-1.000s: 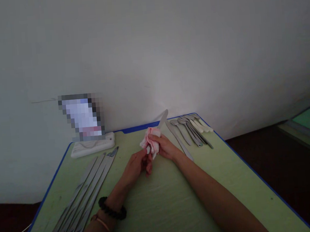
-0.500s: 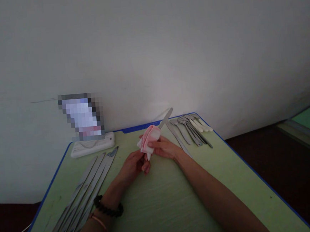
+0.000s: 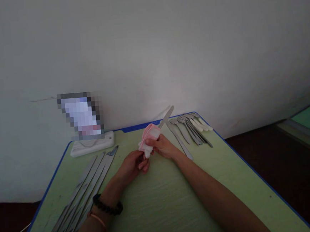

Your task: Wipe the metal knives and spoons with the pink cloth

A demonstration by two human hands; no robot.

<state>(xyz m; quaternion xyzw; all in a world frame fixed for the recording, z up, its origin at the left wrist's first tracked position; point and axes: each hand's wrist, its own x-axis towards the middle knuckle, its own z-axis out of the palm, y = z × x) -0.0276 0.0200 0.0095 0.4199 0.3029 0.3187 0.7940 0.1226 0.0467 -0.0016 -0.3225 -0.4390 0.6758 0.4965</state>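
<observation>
"What is the right hand (image 3: 164, 146) doing?"

"Its fingers are closed on a folded pink-and-white cloth (image 3: 150, 133), thumb pressed on top. The cloth wraps a table knife (image 3: 168, 115), whose blade sticks out, tilted up toward the far edge of the surface (image 3: 157, 208)."

"And the left hand (image 3: 134, 164)?"

"Curled in at the cloth's lower end, toward the left edge. The fingers are bent, but their tips are hidden, so I can't tell whether they grip the knife's handle."

"What lies near the right hand?"

"A loose knife (image 3: 178, 139), flat on the surface, slanting from the far edge. Beyond it, toward the far right corner, come metal spoons (image 3: 189, 129) and some pieces with white handles (image 3: 197, 125), lying close together."

"On the other side?"

"Long metal strips (image 3: 105, 166) run side by side along the left edge. At the far left corner lies a white block (image 3: 93, 145), with a pixelated patch (image 3: 81, 116) just above it, so what's there is unreadable."
</observation>
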